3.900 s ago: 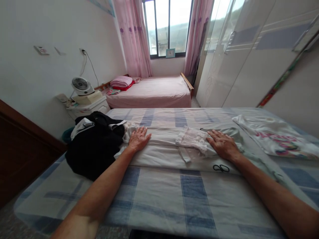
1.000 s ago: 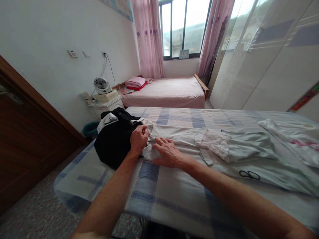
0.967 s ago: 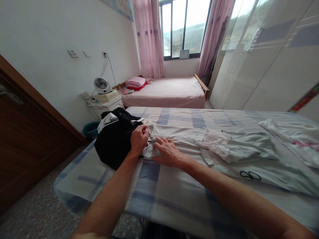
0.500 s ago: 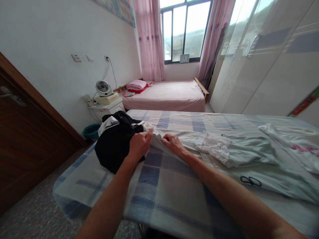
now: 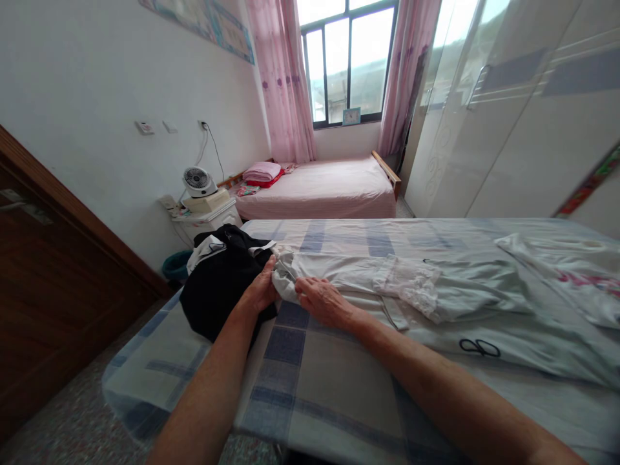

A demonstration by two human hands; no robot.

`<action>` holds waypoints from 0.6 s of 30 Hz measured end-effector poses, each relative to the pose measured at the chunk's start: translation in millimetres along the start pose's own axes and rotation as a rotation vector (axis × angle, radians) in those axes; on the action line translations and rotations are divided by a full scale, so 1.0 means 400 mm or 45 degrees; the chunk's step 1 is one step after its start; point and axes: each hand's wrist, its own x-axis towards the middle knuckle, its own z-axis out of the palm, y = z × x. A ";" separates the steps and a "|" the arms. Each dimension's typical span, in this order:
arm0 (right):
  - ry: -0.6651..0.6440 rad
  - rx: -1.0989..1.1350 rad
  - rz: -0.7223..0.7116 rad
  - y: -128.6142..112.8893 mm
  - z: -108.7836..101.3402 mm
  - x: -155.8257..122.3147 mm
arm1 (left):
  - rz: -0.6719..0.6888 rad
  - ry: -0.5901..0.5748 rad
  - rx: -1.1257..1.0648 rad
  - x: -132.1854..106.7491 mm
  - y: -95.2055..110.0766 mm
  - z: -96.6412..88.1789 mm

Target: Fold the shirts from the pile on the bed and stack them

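A long pale green garment (image 5: 465, 310) with a white lace patch (image 5: 409, 284) lies folded lengthwise across a bed with a blue checked sheet (image 5: 329, 381). Both my hands are at its left end. My left hand (image 5: 260, 290) grips the bunched end of the cloth, fingers curled under it. My right hand (image 5: 323, 302) presses down on the same end just to the right, fingers bent over the fabric. A heap of black clothing (image 5: 220, 284) lies right beside my left hand.
A white printed garment (image 5: 566, 271) lies at the bed's right. Behind are a pink bed (image 5: 324, 190), a nightstand with a small fan (image 5: 196, 181), a white wardrobe (image 5: 508, 116) on the right and a brown door (image 5: 43, 290) on the left.
Both hands moved from the garment's middle to its left end. In the last half second they lowered the lifted end back down, folded over.
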 end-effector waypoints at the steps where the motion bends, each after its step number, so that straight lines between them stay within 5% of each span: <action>1: -0.012 -0.041 -0.074 -0.003 0.002 -0.004 | 0.024 0.003 -0.006 0.004 -0.002 0.004; 11: -0.018 -0.132 -0.204 -0.004 0.025 -0.022 | 0.268 0.358 0.358 0.037 -0.020 0.041; 18: 0.125 -0.270 0.054 0.050 -0.153 -0.083 | 0.363 0.401 0.222 0.046 -0.033 0.045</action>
